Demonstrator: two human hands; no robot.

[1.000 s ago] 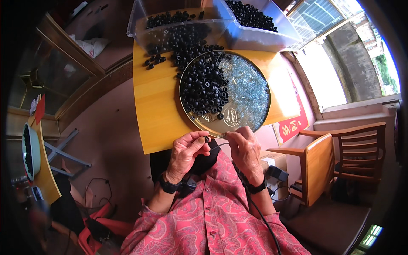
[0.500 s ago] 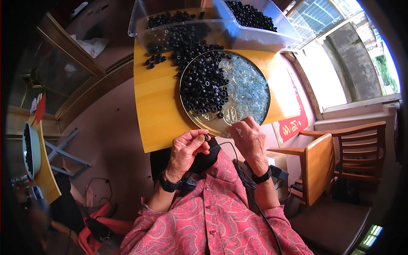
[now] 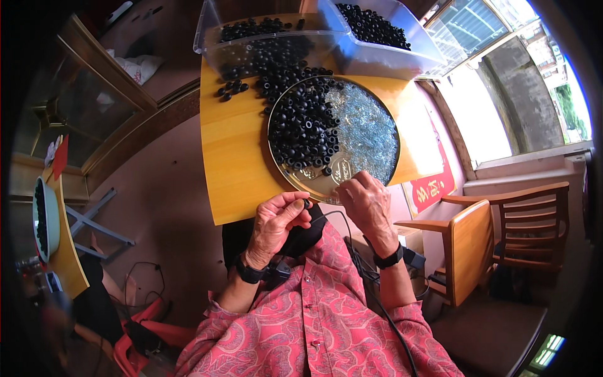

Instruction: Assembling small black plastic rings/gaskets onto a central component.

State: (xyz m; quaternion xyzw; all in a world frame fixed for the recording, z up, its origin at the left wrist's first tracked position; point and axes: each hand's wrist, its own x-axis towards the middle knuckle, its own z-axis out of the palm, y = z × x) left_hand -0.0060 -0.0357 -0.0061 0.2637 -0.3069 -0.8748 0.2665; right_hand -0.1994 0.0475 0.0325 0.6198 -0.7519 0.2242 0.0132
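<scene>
Just off the near edge of the round metal tray (image 3: 317,186), my left hand (image 3: 274,225) pinches a small black bead-like piece (image 3: 306,203) between thumb and forefinger. My right hand (image 3: 370,206) is closed over the tray's near right rim, fingertips pressed together; what they hold, if anything, is too small to make out. On the tray's left side lies a heap of hollow black pieces (image 3: 301,129). Many tiny clear bluish pieces (image 3: 367,129) cover its right side. A few black pieces lie close to the tray's bare near part.
More loose black pieces (image 3: 282,74) spread over the yellow wooden table (image 3: 229,169) behind the tray. Two clear plastic bins (image 3: 389,60) with black pieces stand at the back. A wooden chair (image 3: 471,251) is at right, and a black cable (image 3: 383,308) runs down my front.
My right hand has shifted very slightly left at the tray's rim. My left hand keeps its pinch on the black piece, almost unmoved.
</scene>
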